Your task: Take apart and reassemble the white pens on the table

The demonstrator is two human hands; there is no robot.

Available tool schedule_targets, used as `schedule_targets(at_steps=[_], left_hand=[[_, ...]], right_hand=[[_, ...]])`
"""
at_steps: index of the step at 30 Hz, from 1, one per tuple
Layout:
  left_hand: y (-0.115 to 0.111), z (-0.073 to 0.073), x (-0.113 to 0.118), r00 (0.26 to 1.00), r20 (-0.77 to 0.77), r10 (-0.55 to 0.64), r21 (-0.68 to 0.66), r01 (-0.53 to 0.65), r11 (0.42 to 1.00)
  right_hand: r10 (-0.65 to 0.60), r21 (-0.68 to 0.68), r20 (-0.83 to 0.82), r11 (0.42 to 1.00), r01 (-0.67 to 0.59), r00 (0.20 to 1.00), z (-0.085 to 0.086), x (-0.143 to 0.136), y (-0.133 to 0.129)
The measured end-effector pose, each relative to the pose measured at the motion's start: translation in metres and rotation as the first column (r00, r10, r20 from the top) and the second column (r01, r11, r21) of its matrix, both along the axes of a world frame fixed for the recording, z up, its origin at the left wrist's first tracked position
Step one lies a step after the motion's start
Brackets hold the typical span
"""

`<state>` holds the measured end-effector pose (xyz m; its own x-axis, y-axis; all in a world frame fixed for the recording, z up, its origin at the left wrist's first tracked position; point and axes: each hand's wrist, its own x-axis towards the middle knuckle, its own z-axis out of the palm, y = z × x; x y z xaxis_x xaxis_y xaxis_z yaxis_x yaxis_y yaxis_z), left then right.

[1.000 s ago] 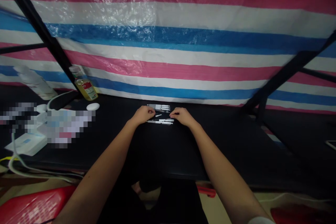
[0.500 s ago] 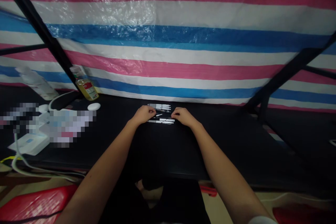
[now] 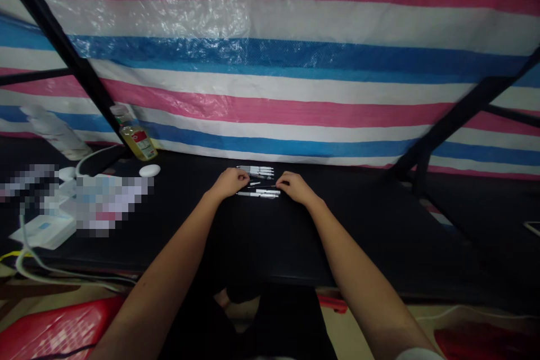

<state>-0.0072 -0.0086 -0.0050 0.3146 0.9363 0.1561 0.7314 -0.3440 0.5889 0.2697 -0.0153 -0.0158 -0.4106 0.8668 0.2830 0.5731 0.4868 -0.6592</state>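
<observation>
Several white and grey pens [image 3: 259, 170] lie in a row on the black table, just beyond my hands. Closer to me are more pens and pen parts [image 3: 264, 194]. My right hand [image 3: 294, 187] pinches the right end of a thin dark pen refill [image 3: 266, 186], which lies level between the two groups. My left hand [image 3: 230, 181] has its fingertips pressed together beside the pens; what they hold, if anything, is too small to make out. A short white piece [image 3: 254, 183] sits between my hands.
At the left stand a bottle of yellow liquid [image 3: 140, 143] and a white spray-type bottle [image 3: 57, 132]. A white oval object [image 3: 149, 170], a white box [image 3: 44, 230] and cables lie nearby. Black metal posts [image 3: 442, 124] rise on both sides before a striped sheet [image 3: 270, 90].
The refill's right end has turned slightly in my right fingertips and shows more clearly. Both hands stay almost in place; the whole view has shifted slightly.
</observation>
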Motion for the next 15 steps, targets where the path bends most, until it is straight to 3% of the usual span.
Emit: schedule_targets(at_steps=[7,15], left_hand=[[0.001,-0.001,-0.002,0.999,0.036,-0.013,-0.009,0.013,1.0],[0.001,-0.002,-0.002,0.999,0.018,-0.027,-0.002,0.027,1.0]], right_hand=[[-0.094,0.026,-0.04,0.995,0.095,0.995,-0.007,0.017,0.0],[-0.09,0.041,-0.02,0.995,0.091,0.996,-0.007,0.015,-0.001]])
